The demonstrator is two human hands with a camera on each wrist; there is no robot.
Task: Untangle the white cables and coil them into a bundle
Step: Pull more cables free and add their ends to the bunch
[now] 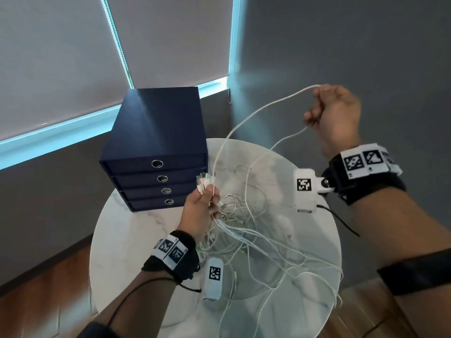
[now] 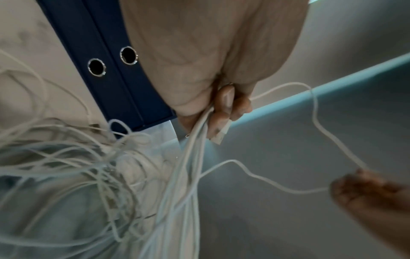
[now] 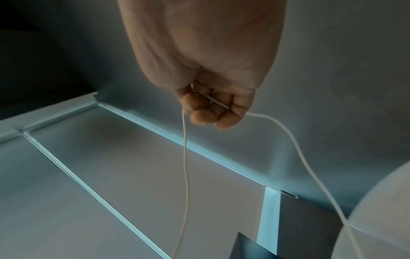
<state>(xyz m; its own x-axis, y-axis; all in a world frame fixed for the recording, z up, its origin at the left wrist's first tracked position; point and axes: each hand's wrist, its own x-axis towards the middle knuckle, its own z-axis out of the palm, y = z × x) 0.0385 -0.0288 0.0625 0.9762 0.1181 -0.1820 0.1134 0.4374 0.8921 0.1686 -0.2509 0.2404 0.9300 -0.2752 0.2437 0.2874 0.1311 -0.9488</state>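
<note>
A tangle of thin white cables (image 1: 246, 230) lies spread over the round white table (image 1: 127, 242). My left hand (image 1: 203, 206) grips a bunch of cable ends, their white plugs (image 1: 205, 182) sticking up above the fist; the strands (image 2: 188, 157) run down from it into the heap (image 2: 73, 161). My right hand (image 1: 334, 113) is raised high at the right and holds one white cable (image 1: 258, 111) looped through its curled fingers (image 3: 204, 115). That cable (image 3: 185, 157) hangs from the fist in two strands, one toward the left hand, one toward the heap.
A dark blue drawer box (image 1: 158, 147) with several ring-pull drawers stands on the table's back left, close to my left hand. Some cables (image 1: 339, 296) droop over the table's right front edge. Grey blinds and wall lie behind; wooden floor (image 1: 41, 301) below.
</note>
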